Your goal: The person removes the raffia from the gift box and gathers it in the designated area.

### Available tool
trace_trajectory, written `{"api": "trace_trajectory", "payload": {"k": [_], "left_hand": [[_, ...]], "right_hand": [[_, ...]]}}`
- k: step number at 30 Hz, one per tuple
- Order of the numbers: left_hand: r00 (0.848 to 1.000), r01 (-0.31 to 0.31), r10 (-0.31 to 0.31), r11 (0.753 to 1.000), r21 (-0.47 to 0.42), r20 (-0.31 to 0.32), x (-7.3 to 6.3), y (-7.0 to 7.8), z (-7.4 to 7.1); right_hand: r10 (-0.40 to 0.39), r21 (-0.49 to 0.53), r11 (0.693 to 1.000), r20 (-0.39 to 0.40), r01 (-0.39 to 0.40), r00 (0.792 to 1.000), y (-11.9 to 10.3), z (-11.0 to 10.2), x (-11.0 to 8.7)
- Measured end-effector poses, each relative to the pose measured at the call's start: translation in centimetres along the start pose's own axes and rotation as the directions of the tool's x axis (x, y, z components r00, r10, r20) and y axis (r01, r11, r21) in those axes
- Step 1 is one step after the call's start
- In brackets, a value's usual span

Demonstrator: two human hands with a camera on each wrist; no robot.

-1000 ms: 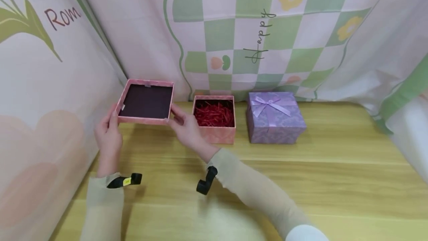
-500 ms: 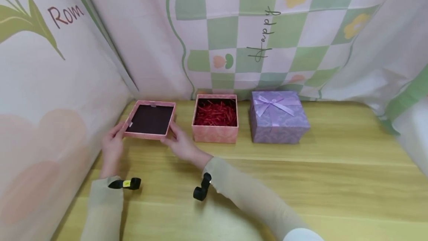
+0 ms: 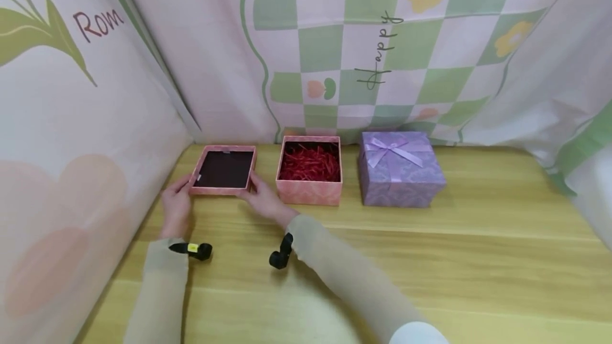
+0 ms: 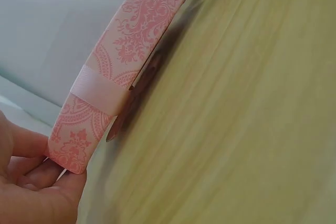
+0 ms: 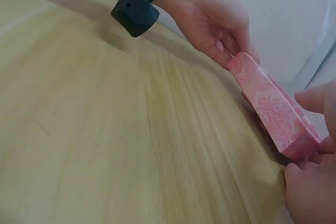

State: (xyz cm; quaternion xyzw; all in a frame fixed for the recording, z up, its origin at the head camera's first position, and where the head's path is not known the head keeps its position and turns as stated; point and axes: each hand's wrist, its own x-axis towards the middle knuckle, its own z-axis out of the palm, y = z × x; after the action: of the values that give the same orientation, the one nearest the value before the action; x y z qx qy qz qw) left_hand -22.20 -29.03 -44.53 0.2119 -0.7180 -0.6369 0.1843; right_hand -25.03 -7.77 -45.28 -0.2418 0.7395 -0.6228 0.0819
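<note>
An upside-down pink box lid (image 3: 215,191) shows its dark inside at the left in the head view. My left hand (image 3: 176,206) grips its left front corner, and my right hand (image 3: 265,198) holds the right front corner. In the left wrist view a pale ribbon (image 4: 100,90) crosses the lid's patterned side, and part of a bow (image 4: 122,116) sticks out under it, close over the wooden table. The right wrist view has the right hand's fingers at the lid's near end. Right of the lid stands the open pink box (image 3: 308,192), filled with red paper shreds (image 3: 311,162).
A purple gift box (image 3: 401,190) with a lilac bow stands right of the pink box. Patterned cloth (image 3: 320,49) hangs behind the table (image 3: 382,259), and another cloth (image 3: 86,137) borders it on the left. Each wrist wears a black camera (image 3: 204,251).
Both hands have lowered the lid from in front of the back cloth down to the table, left of the pink box. In the last half second it has shifted slightly right.
</note>
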Motion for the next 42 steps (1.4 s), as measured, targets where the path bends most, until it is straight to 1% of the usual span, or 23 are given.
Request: {"api": "trace_trajectory", "payload": {"k": [3, 7, 10, 15, 20, 23, 25, 28, 30, 33, 35, 38, 39, 42], "left_hand": [[1.0, -0.012, 0.011, 1.0, -0.006, -0.013, 0.4, -0.4, 0.3], [1.0, -0.013, 0.012, 1.0, -0.015, -0.018, 0.7, -0.8, 0.6], [1.0, -0.001, 0.0, 1.0, -0.022, -0.017, 0.9, -0.9, 0.7], [1.0, 0.025, -0.025, 0.999, -0.022, -0.015, 0.9, -0.8, 0.8], [0.999, 0.038, -0.038, 0.999, -0.001, -0.001, 0.8, -0.5, 0.5], [1.0, 0.031, -0.031, 0.999, 0.008, -0.002, 0.6, 0.2, 0.2], [1.0, 0.027, -0.027, 0.999, 0.02, 0.005, 0.4, 0.9, 0.1], [1.0, -0.012, 0.011, 0.999, 0.038, 0.028, 0.0, 2.0, 0.2], [0.998, -0.055, 0.052, 0.996, 0.075, 0.048, -0.3, 2.8, 0.3], [0.989, -0.132, 0.124, 0.986, 0.104, 0.08, -0.7, 3.8, 0.6], [0.982, -0.166, 0.154, 0.98, 0.11, 0.108, -1.2, 4.5, 0.9], [0.969, -0.219, 0.202, 0.968, 0.124, 0.141, -2.0, 5.3, 1.5], [0.964, -0.24, 0.22, 0.962, 0.13, 0.149, -2.3, 5.5, 1.7], [0.941, -0.316, 0.289, 0.936, 0.153, 0.177, -2.9, 6.0, 2.3]], "right_hand": [[0.046, -0.006, 0.999, 0.007, -0.046, 0.999, 0.2, -0.1, 0.1], [0.123, -0.05, 0.991, -0.004, -0.123, 0.992, 0.3, -0.4, 0.1], [0.15, -0.076, 0.986, -0.017, -0.151, 0.988, 0.2, -0.5, 0.2], [0.178, -0.09, 0.98, -0.016, -0.178, 0.984, 0.1, -0.7, 0.3], [0.185, -0.141, 0.973, -0.008, -0.184, 0.983, -0.4, -1.0, 0.0], [0.144, -0.19, 0.972, 0.025, -0.137, 0.989, -1.4, -1.4, -0.5], [0.107, -0.205, 0.974, 0.05, -0.095, 0.993, -2.7, -1.7, -0.9], [0.053, -0.215, 0.976, 0.067, -0.037, 0.996, -5.0, -2.3, -1.6], [0.022, -0.215, 0.976, 0.057, -0.009, 0.998, -6.4, -2.9, -2.1], [-0.028, -0.254, 0.966, 0.045, 0.039, 0.999, -8.2, -4.3, -2.8], [-0.058, -0.301, 0.952, 0.028, 0.064, 0.998, -8.9, -5.5, -3.4], [-0.096, -0.388, 0.917, 0.001, 0.089, 0.995, -9.5, -7.5, -4.1], [-0.101, -0.412, 0.907, -0.011, 0.087, 0.995, -9.6, -8.1, -4.3], [-0.117, -0.473, 0.877, -0.04, 0.084, 0.992, -9.4, -10.1, -4.9]]}}
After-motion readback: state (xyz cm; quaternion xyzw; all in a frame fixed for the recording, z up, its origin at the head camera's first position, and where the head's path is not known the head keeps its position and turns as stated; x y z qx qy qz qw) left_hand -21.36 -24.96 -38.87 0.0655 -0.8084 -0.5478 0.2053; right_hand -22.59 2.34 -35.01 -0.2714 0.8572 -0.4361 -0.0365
